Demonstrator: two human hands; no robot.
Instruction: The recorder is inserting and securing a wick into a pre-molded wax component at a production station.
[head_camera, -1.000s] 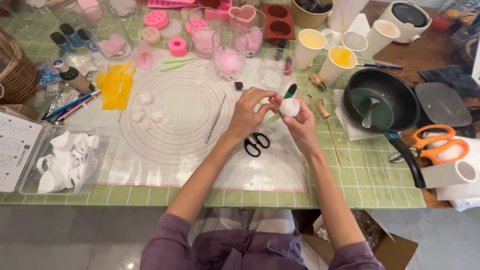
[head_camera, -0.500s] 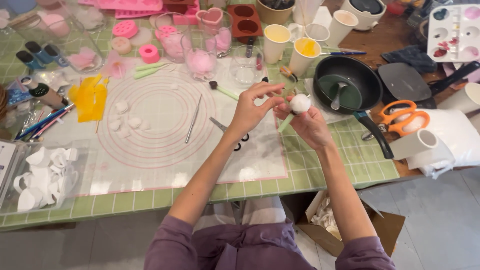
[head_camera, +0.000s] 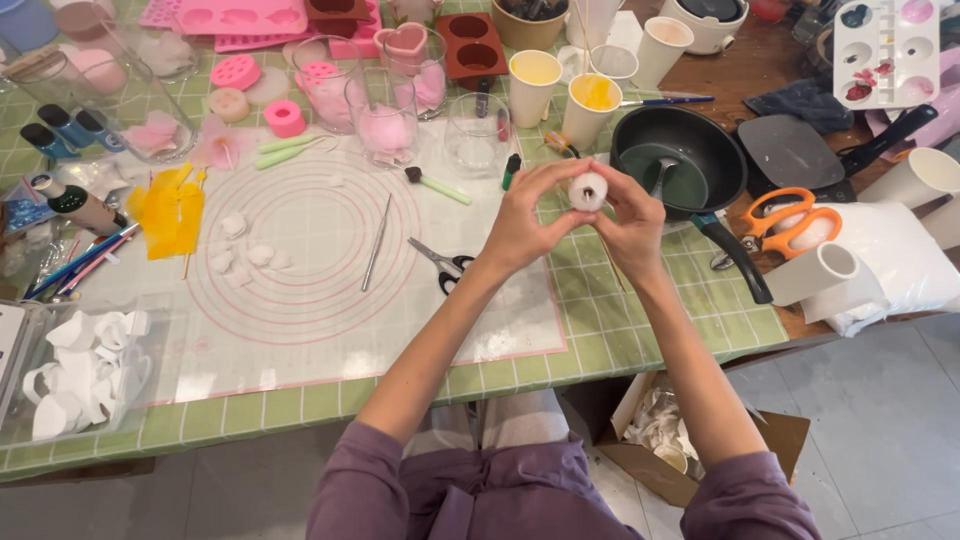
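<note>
white wax ball (head_camera: 587, 190) | small, round | held above table edge

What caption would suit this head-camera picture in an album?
Both hands, left hand and right hand, hold a small white piece above a green checked table crowded with craft supplies.

Both hands (head_camera: 575, 215) now cup the white ball (head_camera: 588, 190) closer

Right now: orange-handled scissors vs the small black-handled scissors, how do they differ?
The orange-handled scissors are larger, lying at the table's right beside the black pan. The black-handled scissors are smaller and slimmer, lying on the clear mat just left of the left hand. Orange handles against black. Both lie flat and untouched; both hands hold a small white piece between them.
</note>
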